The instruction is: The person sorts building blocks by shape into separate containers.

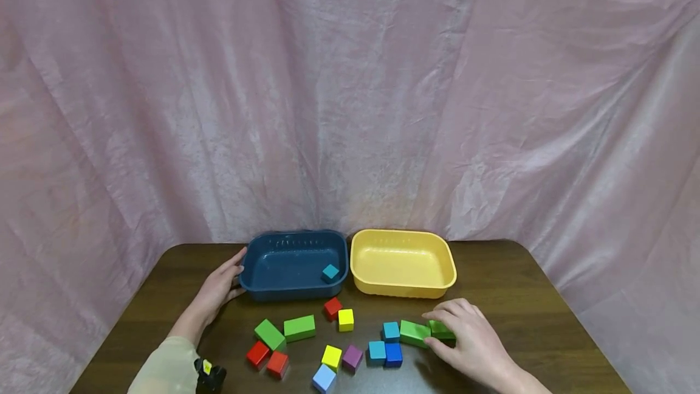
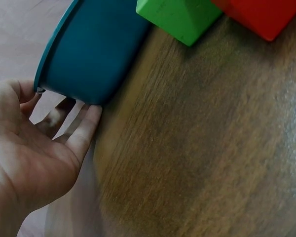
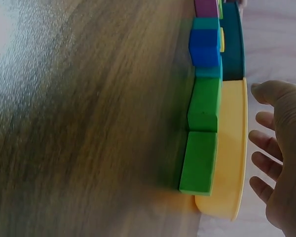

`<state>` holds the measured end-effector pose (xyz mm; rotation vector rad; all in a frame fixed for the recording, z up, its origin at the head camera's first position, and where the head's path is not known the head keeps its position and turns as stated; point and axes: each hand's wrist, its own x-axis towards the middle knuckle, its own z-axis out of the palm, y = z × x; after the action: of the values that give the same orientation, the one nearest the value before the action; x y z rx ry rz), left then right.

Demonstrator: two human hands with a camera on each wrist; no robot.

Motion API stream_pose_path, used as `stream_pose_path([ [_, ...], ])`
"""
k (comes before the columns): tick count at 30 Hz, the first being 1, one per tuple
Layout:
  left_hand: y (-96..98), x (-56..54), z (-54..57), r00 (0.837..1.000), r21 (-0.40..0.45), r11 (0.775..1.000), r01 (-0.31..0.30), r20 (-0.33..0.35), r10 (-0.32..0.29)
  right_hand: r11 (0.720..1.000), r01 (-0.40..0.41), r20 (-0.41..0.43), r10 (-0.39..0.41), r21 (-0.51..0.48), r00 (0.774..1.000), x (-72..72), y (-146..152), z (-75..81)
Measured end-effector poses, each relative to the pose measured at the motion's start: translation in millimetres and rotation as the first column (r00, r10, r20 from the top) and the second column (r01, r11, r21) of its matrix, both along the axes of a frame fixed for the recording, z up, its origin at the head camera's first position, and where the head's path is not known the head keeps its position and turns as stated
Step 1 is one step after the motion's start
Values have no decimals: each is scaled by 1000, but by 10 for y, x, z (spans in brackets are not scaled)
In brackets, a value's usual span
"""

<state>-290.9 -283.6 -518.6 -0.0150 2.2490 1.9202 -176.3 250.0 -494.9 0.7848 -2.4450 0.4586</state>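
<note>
Can read no text, brand, number or sign in the head view or in either wrist view. Can make out only a small yellow patch on the compact black device beside the pale, loose fabric sleeve of the left arm; too small and blurred to read, or to tell for certain as a label.
</note>
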Motion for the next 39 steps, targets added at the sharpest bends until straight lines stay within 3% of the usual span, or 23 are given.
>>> stream_pose_path([
  [25,5,-23,3,1000,3,1000,-12,6,12,997,-75,80,72,30,994,112,-294,-137],
  [39,14,-42,-12,999,20,999,-35,12,35,997,-52,86,47,51,995,120,-458,-178],
])
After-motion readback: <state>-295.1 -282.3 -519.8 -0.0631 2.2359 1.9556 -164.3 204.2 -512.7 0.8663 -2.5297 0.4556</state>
